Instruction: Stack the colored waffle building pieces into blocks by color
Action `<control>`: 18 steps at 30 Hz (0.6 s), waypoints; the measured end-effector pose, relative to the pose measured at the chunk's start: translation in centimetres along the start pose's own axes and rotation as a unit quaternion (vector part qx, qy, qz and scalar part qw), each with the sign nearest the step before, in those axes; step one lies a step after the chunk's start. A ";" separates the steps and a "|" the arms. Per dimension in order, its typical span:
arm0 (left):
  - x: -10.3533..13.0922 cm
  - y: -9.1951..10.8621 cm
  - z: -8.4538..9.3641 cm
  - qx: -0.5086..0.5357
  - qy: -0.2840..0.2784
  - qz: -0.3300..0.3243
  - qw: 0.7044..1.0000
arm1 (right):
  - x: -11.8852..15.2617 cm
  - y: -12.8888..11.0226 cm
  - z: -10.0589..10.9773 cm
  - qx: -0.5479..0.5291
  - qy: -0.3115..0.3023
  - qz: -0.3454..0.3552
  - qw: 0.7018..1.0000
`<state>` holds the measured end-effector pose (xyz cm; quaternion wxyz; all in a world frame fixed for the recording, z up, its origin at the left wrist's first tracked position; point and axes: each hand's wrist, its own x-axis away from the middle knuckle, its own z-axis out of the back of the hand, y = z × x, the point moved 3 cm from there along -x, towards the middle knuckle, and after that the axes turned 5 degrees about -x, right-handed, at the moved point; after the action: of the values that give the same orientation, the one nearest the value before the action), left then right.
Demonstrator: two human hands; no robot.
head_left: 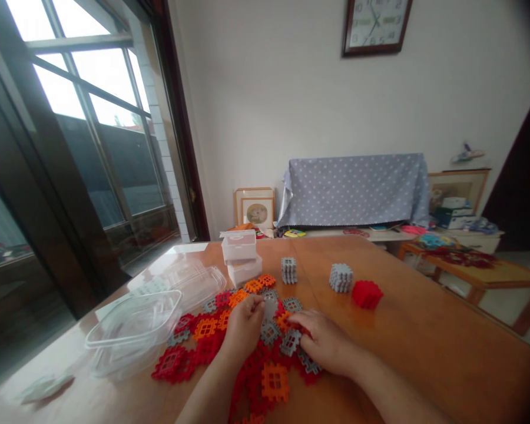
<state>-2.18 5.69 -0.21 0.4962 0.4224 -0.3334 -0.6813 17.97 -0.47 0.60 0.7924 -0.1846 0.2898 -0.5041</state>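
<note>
My left hand point(246, 323) is closed over the pile, its fingertips pinching a light grey plastic building tile point(270, 310). My right hand point(322, 343) reaches in from the right with thumb and forefinger apart. Its fingertips are at the edge of an orange notched tile point(283, 321); I cannot make out a firm hold. Around both hands lie many red, orange and grey tiles with notched edges and window-like centres, among them a grey tile point(290, 342), a red tile point(170, 362) and an orange tile point(274, 381). My forearms hide part of the pile.
Beyond the pile stand a grey stack point(288, 270), another grey stack point(341, 278) and a red stack point(367, 294). White plastic boxes point(242, 259) are piled at the back. Clear containers point(135, 330) and a crumpled packet point(46, 387) lie left on the wooden table point(406, 347).
</note>
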 end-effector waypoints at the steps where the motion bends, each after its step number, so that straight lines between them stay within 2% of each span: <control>1: 0.0 -0.2 -0.1 0.006 -0.002 0.005 1.000 | 0.0 0.2 -0.1 -0.004 0.000 -0.003 1.000; 5: -0.1 -0.7 -0.3 0.012 0.017 0.019 1.000 | 0.0 0.8 -0.2 -0.020 -0.004 -0.007 1.000; 10: -0.2 -0.8 0.1 -0.053 0.032 0.004 0.998 | -0.1 1.2 -0.1 -0.038 0.016 -0.012 0.999; 12: -0.2 -0.4 0.5 -0.103 0.058 -0.030 0.992 | -0.2 1.4 0.1 -0.044 0.043 -0.022 0.998; 15: 0.0 0.6 1.1 -0.186 0.128 -0.092 0.970 | -0.3 1.8 0.4 -0.075 0.098 -0.042 0.991; 18: 0.4 1.3 1.0 -0.182 0.161 -0.114 0.963 | -0.4 2.3 0.9 -0.186 0.173 -0.074 0.964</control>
<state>-2.65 5.01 1.29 0.5309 0.4641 -0.0697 -0.7056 19.98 0.83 0.05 0.6421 -0.2597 0.4967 -0.5231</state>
